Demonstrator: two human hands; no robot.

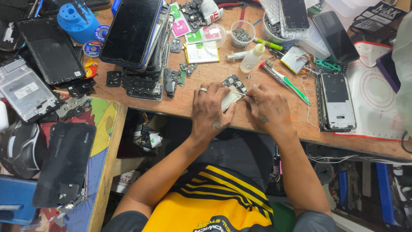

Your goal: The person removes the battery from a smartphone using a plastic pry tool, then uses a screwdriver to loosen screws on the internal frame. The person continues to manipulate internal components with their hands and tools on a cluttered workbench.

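Note:
My left hand (211, 109), with a ring on one finger, presses down on a small phone circuit board (233, 88) near the front edge of the wooden bench (189, 101). My right hand (267, 109) is closed around thin metal tweezers (245, 96), whose tips touch the board. Most of the board is hidden under my fingers; only its dark upper end and a pale shielded part show.
A stack of phones (137, 38) stands at the left rear. An opened phone frame (335, 101) lies to the right beside a white mat (375, 99). A squeeze bottle (252, 58), a green-handled tool (285, 79), a cup of screws (241, 34) and loose parts crowd the back.

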